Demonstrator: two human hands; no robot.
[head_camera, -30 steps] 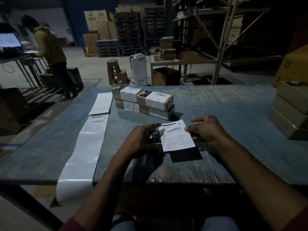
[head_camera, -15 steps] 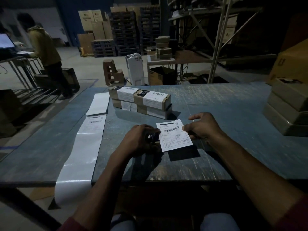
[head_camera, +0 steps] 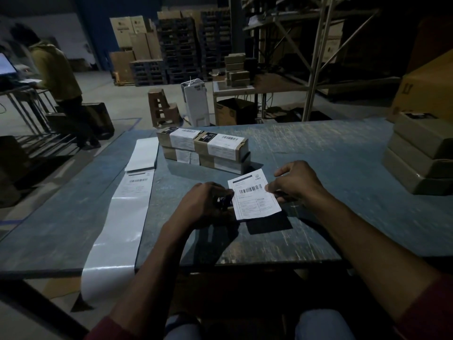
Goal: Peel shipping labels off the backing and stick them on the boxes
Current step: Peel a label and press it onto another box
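Note:
A white shipping label (head_camera: 253,194) with a barcode is held just above the blue table (head_camera: 318,155), casting a shadow below it. My right hand (head_camera: 297,181) pinches its right edge. My left hand (head_camera: 203,204) curls around a small dark box (head_camera: 225,201) at the label's left edge; most of that box is hidden by my fingers. A long strip of label backing (head_camera: 120,217) lies on the left of the table and hangs over the front edge, with one label (head_camera: 137,184) still on it.
Several labelled cardboard boxes (head_camera: 203,149) are stacked in two layers behind my hands. A stack of unlabelled boxes (head_camera: 421,153) sits at the right edge. A person stands at a desk far left. Pallets, cartons and shelving fill the background.
The label has turned slightly, its top tipped to the right, and both hands have shifted a little with it. The boxes and backing strip stay in place.

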